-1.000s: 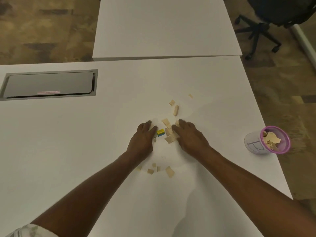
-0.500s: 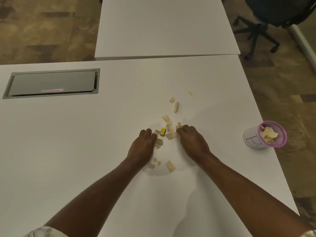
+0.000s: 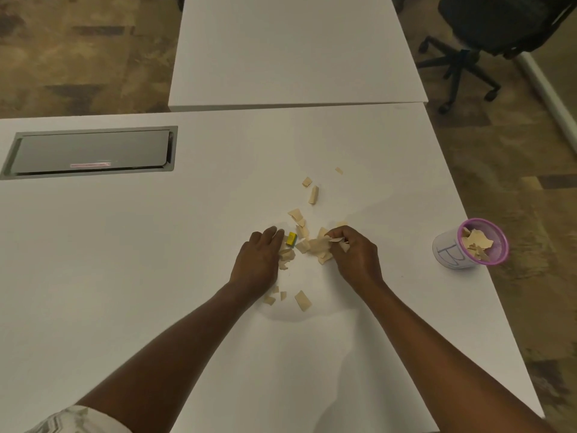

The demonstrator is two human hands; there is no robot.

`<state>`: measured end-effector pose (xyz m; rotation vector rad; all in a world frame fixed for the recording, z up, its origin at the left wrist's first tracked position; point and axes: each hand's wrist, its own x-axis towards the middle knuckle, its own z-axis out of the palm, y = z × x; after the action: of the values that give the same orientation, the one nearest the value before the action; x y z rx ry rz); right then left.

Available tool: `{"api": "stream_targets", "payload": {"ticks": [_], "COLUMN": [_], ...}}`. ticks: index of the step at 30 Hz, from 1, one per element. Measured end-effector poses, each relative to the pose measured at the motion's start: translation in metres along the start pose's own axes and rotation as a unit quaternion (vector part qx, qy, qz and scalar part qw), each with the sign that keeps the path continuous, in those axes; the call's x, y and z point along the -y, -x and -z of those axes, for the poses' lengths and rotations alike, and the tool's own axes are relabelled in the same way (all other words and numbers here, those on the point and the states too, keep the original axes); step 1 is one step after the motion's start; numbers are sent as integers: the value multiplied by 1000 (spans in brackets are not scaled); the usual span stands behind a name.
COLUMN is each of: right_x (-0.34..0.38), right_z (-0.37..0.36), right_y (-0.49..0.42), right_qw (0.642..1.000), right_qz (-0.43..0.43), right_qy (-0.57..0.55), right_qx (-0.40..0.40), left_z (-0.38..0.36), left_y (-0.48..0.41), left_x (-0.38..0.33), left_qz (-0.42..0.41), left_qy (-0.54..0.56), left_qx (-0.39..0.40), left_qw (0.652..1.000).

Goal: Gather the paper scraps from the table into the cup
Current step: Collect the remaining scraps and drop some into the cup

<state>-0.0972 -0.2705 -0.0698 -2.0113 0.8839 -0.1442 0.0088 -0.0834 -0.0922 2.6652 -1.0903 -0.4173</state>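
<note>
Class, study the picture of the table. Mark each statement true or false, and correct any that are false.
1. The white paper cup with the purple rim already holds tan paper scraps. True.
2. The right hand lies flat and empty. False: its fingers curl round a bunch of scraps.
3. A small yellow block lies by the fingertips of the left hand. True.
4. The cup stands left of both hands. False: it stands right of them, near the edge of the white table.
</note>
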Motion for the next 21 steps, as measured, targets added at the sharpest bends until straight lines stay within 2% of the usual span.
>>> {"api": "stream_targets", "payload": {"ticks": [12,21], "right_x": [-5,-12], "right_z": [1,1], "right_y": [7,7], "right_qw": [999,1000], "right_qz": [-7,10], "right_qy": [-39,-14], "right_qx": [0,-1], "left_z": [-2,-4], "left_y": [-1,1], "left_x": [-6,-7], "left_qz": [-17,-17], "left_qy": [-18,-14], "left_qx": [-23,-29], "left_qw": [999,999]}}
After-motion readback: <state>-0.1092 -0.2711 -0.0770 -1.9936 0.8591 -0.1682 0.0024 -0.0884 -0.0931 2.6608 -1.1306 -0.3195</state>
